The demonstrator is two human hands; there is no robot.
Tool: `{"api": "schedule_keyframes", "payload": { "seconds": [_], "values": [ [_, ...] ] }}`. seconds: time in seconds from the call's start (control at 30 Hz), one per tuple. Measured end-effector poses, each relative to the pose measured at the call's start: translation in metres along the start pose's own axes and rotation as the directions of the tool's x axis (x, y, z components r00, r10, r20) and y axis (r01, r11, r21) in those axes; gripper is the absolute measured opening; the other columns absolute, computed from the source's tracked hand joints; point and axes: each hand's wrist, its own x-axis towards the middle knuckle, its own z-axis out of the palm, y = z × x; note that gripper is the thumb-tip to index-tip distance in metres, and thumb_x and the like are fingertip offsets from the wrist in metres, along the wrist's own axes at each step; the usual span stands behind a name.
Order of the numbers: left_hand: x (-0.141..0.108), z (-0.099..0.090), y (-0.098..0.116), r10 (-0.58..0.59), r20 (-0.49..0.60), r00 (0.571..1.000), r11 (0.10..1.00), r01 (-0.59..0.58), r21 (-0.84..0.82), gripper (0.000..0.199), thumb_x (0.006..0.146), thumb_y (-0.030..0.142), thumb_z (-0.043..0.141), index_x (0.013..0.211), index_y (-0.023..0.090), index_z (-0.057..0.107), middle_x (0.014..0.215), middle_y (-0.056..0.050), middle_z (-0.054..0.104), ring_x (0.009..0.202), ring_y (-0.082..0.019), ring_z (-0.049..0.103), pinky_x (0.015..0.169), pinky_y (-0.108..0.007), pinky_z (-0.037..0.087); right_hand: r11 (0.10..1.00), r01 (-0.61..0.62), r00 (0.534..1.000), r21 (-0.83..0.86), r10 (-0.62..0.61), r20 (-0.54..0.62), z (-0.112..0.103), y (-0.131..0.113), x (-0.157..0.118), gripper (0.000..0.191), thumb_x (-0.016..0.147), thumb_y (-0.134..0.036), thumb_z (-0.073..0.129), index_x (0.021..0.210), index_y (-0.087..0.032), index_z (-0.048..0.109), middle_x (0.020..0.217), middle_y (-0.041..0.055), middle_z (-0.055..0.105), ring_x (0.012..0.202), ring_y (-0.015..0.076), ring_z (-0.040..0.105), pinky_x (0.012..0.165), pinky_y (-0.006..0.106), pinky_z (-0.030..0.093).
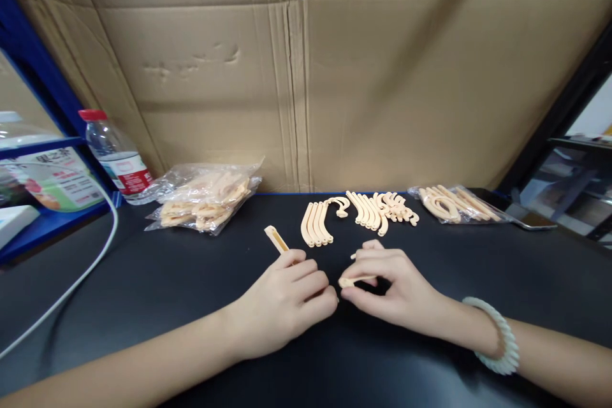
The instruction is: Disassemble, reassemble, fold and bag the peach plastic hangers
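Observation:
My left hand (291, 299) is closed round a long, slotted beige piece (276, 239), whose upper end sticks out above the fingers. Just to its right, my right hand (392, 284) pinches a small, thin beige piece (351, 282) between thumb and fingers. The fingertips of both hands are close together. Beyond them, curved beige strips (316, 223) lie side by side on the black table (191, 280). More curved pieces (368, 210) and small hooked pieces (396, 207) are grouped to their right.
A clear bag of beige parts (205, 197) lies at the back left, near a red-capped bottle (122, 162). Another bagged bundle (454, 204) is at the back right, beside a flat dark object (530, 215). A white cable (95, 261) crosses the left side. Cardboard (430, 76) stands behind.

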Motion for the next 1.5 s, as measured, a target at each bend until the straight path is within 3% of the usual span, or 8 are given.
{"api": "schedule_keyframes", "payload": {
  "seconds": [0.23,0.37,0.63,0.9,1.0,1.1,1.23,1.5],
  "values": [
    [-0.008,0.004,-0.034,-0.068,0.031,0.997,0.997,0.07,-0.045,0.012,0.097,0.009,0.041,0.097,0.015,0.051,0.08,-0.002,0.065,0.072,-0.015,0.057,0.086,-0.034,0.042,0.996,-0.072,0.996,0.057,0.075,-0.054,-0.001,0.004,0.002,0.009,0.086,-0.025,0.065,0.082,-0.019,0.069,0.06,-0.0049,0.049,0.06,0.0117,0.046,0.074,0.034,0.034],
    [-0.015,0.009,-0.055,-0.194,0.113,0.974,0.98,0.197,-0.011,0.021,0.094,0.005,0.038,0.102,0.018,0.053,0.098,-0.007,0.065,0.098,-0.021,0.057,0.095,-0.042,0.041,0.994,-0.093,0.993,0.064,0.097,-0.07,0.001,0.005,0.002,0.008,0.086,-0.024,0.065,0.081,-0.02,0.068,0.06,-0.0044,0.05,0.062,0.0127,0.048,0.078,0.036,0.036],
    [-0.019,0.018,-0.058,-0.429,0.076,0.9,0.884,0.435,-0.17,0.02,0.093,0.008,0.045,0.107,0.019,0.054,0.111,-0.009,0.054,0.101,-0.021,0.055,0.089,-0.036,0.048,0.994,-0.091,0.993,0.068,0.095,-0.068,0.0,0.007,0.002,0.004,0.086,-0.023,0.065,0.083,-0.022,0.068,0.067,-0.0021,0.058,0.07,0.0148,0.052,0.087,0.04,0.039],
    [-0.014,0.019,-0.046,-0.407,0.071,0.911,0.886,0.412,-0.214,0.023,0.093,0.016,0.048,0.114,0.02,0.053,0.121,-0.01,0.056,0.116,-0.022,0.052,0.101,-0.038,0.044,0.998,-0.063,0.986,-0.021,0.059,-0.155,-0.002,0.011,0.007,0.007,0.087,-0.019,0.063,0.091,-0.022,0.068,0.092,0.0044,0.063,0.092,0.0203,0.056,0.087,0.039,0.044],
    [-0.007,0.017,-0.04,-0.365,0.163,0.917,0.903,0.391,-0.176,0.035,0.095,0.029,0.049,0.129,0.021,0.049,0.137,-0.012,0.051,0.132,-0.027,0.042,0.109,-0.049,0.035,0.992,-0.029,0.987,-0.125,0.008,-0.158,-0.009,0.021,0.013,0.011,0.09,-0.019,0.059,0.097,-0.022,0.067,0.099,0.0063,0.062,0.096,0.0216,0.055,0.087,0.041,0.045],
    [0.0,0.015,-0.036,-0.35,0.323,0.88,0.901,0.41,-0.14,0.055,0.094,0.047,0.046,0.144,0.024,0.036,0.153,-0.011,0.036,0.143,-0.034,0.025,0.112,-0.065,0.018,0.975,0.017,0.987,-0.22,-0.052,-0.153,-0.019,0.037,0.023,0.015,0.092,-0.018,0.056,0.102,-0.022,0.066,0.102,0.0071,0.062,0.099,0.022,0.055,0.09,0.042,0.045],
    [0.003,0.011,-0.037,-0.324,0.468,0.822,0.885,0.438,-0.157,0.065,0.096,0.057,0.034,0.15,0.023,0.023,0.158,-0.01,0.023,0.145,-0.033,0.015,0.112,-0.065,0.013,0.948,-0.024,0.996,-0.317,-0.003,-0.086,-0.03,0.065,0.044,0.014,0.093,-0.02,0.055,0.099,-0.019,0.068,0.099,0.0086,0.064,0.098,0.0231,0.054,0.088,0.041,0.046],
    [0.0,0.016,-0.061,-0.344,0.508,0.79,0.876,0.465,-0.13,0.069,0.095,0.06,0.029,0.151,0.021,0.02,0.158,-0.01,0.018,0.146,-0.031,0.011,0.114,-0.06,0.015,0.929,-0.017,0.997,-0.37,0.043,0.062,-0.017,0.1,0.079,0.014,0.089,-0.012,0.057,0.09,-0.017,0.07,0.09,0.0073,0.068,0.092,0.0216,0.057,0.087,0.039,0.046]
  ]
}}
